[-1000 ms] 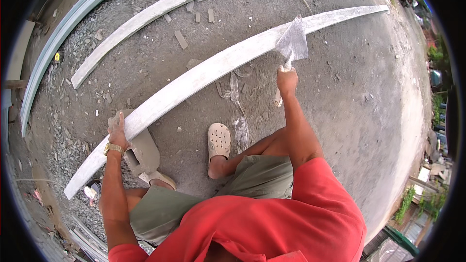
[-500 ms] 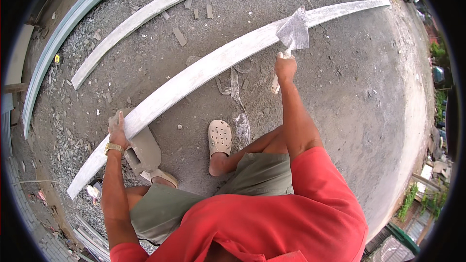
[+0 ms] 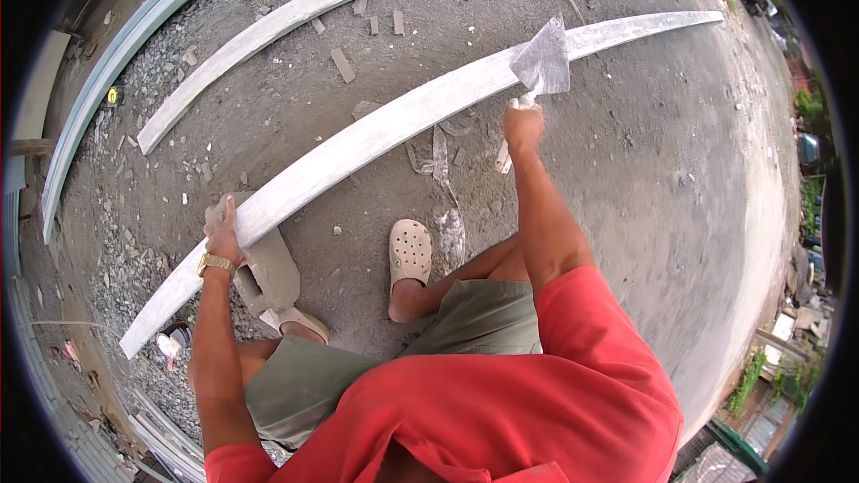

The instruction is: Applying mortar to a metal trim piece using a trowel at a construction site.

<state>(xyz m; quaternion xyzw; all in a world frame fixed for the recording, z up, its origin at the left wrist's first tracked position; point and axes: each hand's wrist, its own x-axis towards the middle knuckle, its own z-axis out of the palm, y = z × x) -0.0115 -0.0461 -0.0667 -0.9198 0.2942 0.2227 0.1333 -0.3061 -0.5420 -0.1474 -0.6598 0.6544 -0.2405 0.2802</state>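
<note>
A long board (image 3: 376, 139), white and dusty, runs from my lower left to the far right; the lens bends its edges. My left hand (image 3: 223, 231), with a watch on its wrist, is closed over the board near its lower end. There the board rests on a grey hollow concrete block (image 3: 273, 270). My right hand (image 3: 523, 128) is wrapped round the handle of a pointed trowel (image 3: 543, 58). The trowel's grey, smeared blade lies over the far part of the board; I cannot tell whether it touches it.
Beyond lies another white board (image 3: 313, 4), then pale blue-green metal lengths (image 3: 116, 63). A tape measure (image 3: 113, 97) sits beside them on gravel. Broken tile pieces (image 3: 342, 64) and a crumpled plastic strip (image 3: 450, 224) lie on the ground. My clog (image 3: 411, 250) is near the block.
The view has shifted slightly, so the boards and ground sit a little lower. Both hands keep their holds, and the trowel stays at nearly the same part of the board.
</note>
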